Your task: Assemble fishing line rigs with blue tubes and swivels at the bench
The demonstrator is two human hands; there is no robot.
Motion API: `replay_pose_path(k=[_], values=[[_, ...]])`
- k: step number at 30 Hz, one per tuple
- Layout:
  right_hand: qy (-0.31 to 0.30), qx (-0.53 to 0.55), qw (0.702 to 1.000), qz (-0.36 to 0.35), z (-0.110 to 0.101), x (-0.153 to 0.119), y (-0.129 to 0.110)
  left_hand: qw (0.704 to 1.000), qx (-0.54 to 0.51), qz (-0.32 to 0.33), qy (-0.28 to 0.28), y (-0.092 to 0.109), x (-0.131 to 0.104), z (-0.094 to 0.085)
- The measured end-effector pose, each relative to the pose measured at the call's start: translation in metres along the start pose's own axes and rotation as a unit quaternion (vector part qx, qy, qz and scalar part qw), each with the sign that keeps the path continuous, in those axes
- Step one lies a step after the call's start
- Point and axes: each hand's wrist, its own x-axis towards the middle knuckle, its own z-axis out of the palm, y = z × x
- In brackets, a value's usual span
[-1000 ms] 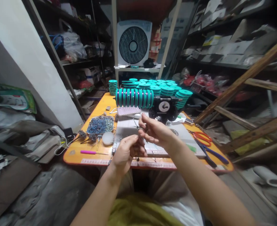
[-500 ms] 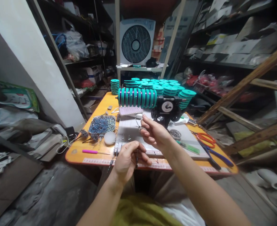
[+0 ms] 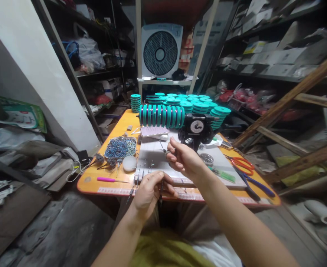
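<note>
- Since a second ago, the left hand (image 3: 149,193) has dropped away from the right hand (image 3: 183,158) toward the near edge of the bench (image 3: 92,181); the two were close together and now sit apart.
- Left hand: fingers curled shut round a thin dark pin-like piece (image 3: 161,191) that hangs from them, over the front rim of the bench.
- Right hand: raised above the white mat (image 3: 157,155), thumb and fingertips pinched on a small metal bit (image 3: 166,151); what it is exactly is too small to tell.
- On the mat just ahead of the left hand lie several small dark pins (image 3: 141,171) in a loose row.
- Behind the right hand stands a black winding device (image 3: 195,128) with a row of teal spools (image 3: 162,115) on its shaft.
- More stacked teal discs (image 3: 196,104) fill the far end of the bench.
- Left of the mat: a dish of blue-grey parts (image 3: 120,146), a white round lump (image 3: 129,163), a pink pen (image 3: 109,180).
- Right of the mat: orange-handled scissors (image 3: 242,163) and blue-handled pliers (image 3: 256,184).
- A white fan (image 3: 160,52) sits on the shelf beyond.
</note>
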Motion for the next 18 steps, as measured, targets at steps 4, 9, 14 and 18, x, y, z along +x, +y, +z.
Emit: replay_pose_path(k=[4, 9, 14, 18], values=[[-0.003, -0.006, 1.000, -0.004, 0.000, 0.000, 0.001, 1.000, -0.004, -0.007, 0.014, -0.002, 0.001, -0.001], [0.001, -0.041, 0.999, -0.006, 0.001, -0.008, -0.003, 0.999, -0.023, -0.021, 0.012, 0.000, 0.002, -0.004], [0.096, -0.228, 0.963, -0.108, -0.009, -0.017, -0.005, 1.000, -0.004, 0.001, 0.011, 0.001, -0.001, -0.006], [0.191, -0.308, 0.908, -0.210, -0.020, -0.014, -0.005, 0.988, 0.116, 0.087, 0.061, -0.008, -0.001, -0.009]])
